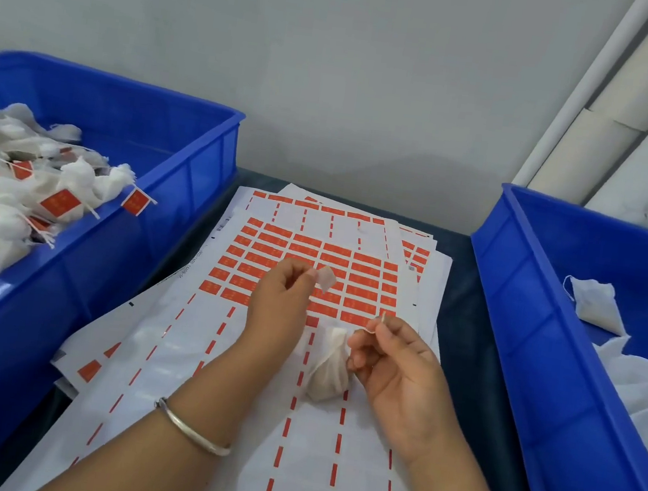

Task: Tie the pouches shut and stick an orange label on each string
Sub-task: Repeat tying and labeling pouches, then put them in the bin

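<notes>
Left hand [281, 293] pinches a peeled label [326, 279], right hand [394, 360] pinches the string [380, 320] of a tied pouch [329, 370] between them; labelled pouches [13, 199] fill the left bin [142, 247], untied ones [596, 305] wait rightward

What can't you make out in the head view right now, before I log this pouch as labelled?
- Label pinched by the left hand: only its pale side shows, blurred; print unreadable.
- String pinched by the right hand: very thin, mostly hidden by fingers; the knot can't be confirmed.
- Pouch: partly covered by both hands.
- Left bin and right bin: cut off by the frame edges, so their full contents are unseen.
</notes>
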A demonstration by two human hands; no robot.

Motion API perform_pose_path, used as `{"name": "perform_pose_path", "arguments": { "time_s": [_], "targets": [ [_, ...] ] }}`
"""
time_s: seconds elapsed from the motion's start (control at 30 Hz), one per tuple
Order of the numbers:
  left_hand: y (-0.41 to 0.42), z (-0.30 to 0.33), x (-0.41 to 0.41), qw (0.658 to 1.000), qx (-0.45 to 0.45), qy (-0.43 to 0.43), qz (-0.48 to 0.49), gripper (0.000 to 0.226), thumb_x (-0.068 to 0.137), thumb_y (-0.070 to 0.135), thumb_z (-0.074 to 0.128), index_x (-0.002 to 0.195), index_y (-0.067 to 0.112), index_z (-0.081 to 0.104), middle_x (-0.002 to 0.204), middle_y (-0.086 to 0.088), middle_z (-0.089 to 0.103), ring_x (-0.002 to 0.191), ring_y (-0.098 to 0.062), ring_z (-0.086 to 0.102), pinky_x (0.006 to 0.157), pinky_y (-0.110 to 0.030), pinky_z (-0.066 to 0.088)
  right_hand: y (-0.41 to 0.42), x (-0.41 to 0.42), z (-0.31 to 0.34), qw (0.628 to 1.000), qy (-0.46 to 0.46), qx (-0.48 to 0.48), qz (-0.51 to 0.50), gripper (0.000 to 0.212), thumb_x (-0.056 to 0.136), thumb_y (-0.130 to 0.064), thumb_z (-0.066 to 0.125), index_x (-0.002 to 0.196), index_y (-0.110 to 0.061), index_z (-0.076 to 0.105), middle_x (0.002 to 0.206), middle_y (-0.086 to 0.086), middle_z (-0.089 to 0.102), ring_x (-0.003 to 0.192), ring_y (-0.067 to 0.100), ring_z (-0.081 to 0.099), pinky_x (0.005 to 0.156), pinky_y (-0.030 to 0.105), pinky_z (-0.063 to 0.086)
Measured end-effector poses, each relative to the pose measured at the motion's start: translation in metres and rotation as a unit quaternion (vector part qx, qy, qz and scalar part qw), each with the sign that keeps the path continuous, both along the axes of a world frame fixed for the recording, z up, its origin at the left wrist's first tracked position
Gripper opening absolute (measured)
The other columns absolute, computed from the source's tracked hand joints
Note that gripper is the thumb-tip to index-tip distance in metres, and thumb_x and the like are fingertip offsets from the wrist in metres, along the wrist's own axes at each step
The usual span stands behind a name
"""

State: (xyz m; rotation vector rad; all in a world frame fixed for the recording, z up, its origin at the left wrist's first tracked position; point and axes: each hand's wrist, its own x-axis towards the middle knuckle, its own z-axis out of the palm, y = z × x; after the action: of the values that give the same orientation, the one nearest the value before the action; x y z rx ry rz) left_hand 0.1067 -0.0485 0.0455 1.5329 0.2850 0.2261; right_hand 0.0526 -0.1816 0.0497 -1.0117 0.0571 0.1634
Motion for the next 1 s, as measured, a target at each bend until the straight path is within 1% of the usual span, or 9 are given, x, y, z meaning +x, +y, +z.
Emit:
{"name": "perform_pose_path", "arguments": {
  "time_s": [0.07,0.17,0.27,0.37,0.5,0.63,0.8,0.9,1.0],
  "targets": [
    [-0.003,0.007,-0.006,0.999,-0.025,-0.007,-0.022,0.014,0.095,0.028,0.05,0.084,0.029,0.059,0.077,0.008,0.065,0.07,-0.01,0.065,0.058,-0.017,0.053,-0.001,0.001,-0.001,1.0,0.002,-0.014,-0.016,0.018,0.073,-0.022,0.065,0.088,-0.02,0.076,0.08,0.01,0.069,0.061,0.016,0.064,0.063,0.026,0.055],
    [-0.014,0.014,-0.016,0.996,-0.008,-0.007,-0.092,0.012,0.097,0.026,0.047,0.09,0.032,0.055,0.079,0.006,0.06,0.067,-0.009,0.057,0.048,-0.006,0.043,-0.004,0.001,-0.001,0.996,-0.016,-0.066,-0.05,0.019,0.068,-0.026,0.069,0.086,-0.026,0.076,0.085,0.002,0.071,0.057,0.013,0.062,0.064,0.024,0.053],
    [-0.022,0.018,-0.025,0.985,0.004,0.017,-0.172,0.015,0.098,0.03,0.041,0.09,0.032,0.053,0.075,0.009,0.06,0.064,-0.005,0.059,0.046,-0.003,0.04,-0.004,0.001,0.0,0.972,-0.054,-0.197,-0.112,0.017,0.063,-0.036,0.07,0.079,-0.034,0.075,0.095,-0.015,0.072,0.078,0.011,0.069,0.069,0.024,0.052],
    [-0.023,0.021,-0.029,0.975,-0.019,0.034,-0.22,0.024,0.1,0.03,0.037,0.087,0.027,0.057,0.065,0.012,0.063,0.058,-0.002,0.063,0.051,-0.003,0.041,-0.007,0.003,0.0,0.946,-0.083,-0.27,-0.161,0.021,0.06,-0.042,0.07,0.076,-0.029,0.074,0.091,-0.02,0.072,0.091,0.001,0.066,0.071,0.019,0.05],
    [-0.025,0.023,-0.032,0.967,-0.063,0.069,-0.238,0.024,0.099,0.025,0.041,0.087,0.019,0.062,0.062,0.003,0.062,0.047,-0.009,0.059,0.056,-0.014,0.051,-0.011,0.003,0.001,0.944,-0.1,-0.254,-0.186,0.037,0.055,-0.054,0.07,0.077,-0.026,0.074,0.091,-0.013,0.073,0.093,0.001,0.066,0.064,0.012,0.053],
    [-0.029,0.025,-0.033,0.972,-0.094,0.088,-0.196,0.018,0.095,0.018,0.051,0.081,0.021,0.063,0.058,0.002,0.057,0.039,-0.006,0.053,0.045,-0.016,0.048,-0.013,0.005,0.001,0.938,-0.1,-0.267,-0.199,0.019,0.065,-0.048,0.063,0.076,-0.035,0.072,0.089,-0.015,0.07,0.093,0.002,0.065,0.073,0.017,0.05],
    [-0.029,0.025,-0.035,0.972,-0.108,0.083,-0.192,0.014,0.094,0.017,0.051,0.087,0.017,0.063,0.065,-0.002,0.058,0.04,-0.006,0.054,0.045,-0.016,0.047,-0.014,0.005,-0.001,0.933,-0.091,-0.274,-0.217,0.049,0.058,-0.058,0.065,0.083,-0.017,0.072,0.096,-0.015,0.07,0.097,0.003,0.066,0.071,0.015,0.053],
    [-0.029,0.026,-0.035,0.971,-0.104,0.085,-0.2,0.015,0.094,0.017,0.052,0.084,0.018,0.063,0.065,-0.003,0.059,0.04,-0.006,0.054,0.044,-0.015,0.047,-0.016,0.005,-0.004,0.937,-0.078,-0.266,-0.214,0.036,0.062,-0.051,0.066,0.078,-0.02,0.074,0.094,-0.015,0.073,0.096,0.005,0.067,0.076,0.022,0.053],
    [-0.028,0.027,-0.035,0.97,-0.097,0.09,-0.203,0.015,0.094,0.017,0.052,0.084,0.019,0.062,0.069,-0.005,0.059,0.039,-0.006,0.054,0.044,-0.015,0.046,-0.014,0.005,-0.002,0.942,-0.062,-0.248,-0.216,0.018,0.062,-0.047,0.066,0.075,-0.039,0.075,0.092,-0.019,0.073,0.095,0.007,0.068,0.065,0.016,0.052]
  ]
}}
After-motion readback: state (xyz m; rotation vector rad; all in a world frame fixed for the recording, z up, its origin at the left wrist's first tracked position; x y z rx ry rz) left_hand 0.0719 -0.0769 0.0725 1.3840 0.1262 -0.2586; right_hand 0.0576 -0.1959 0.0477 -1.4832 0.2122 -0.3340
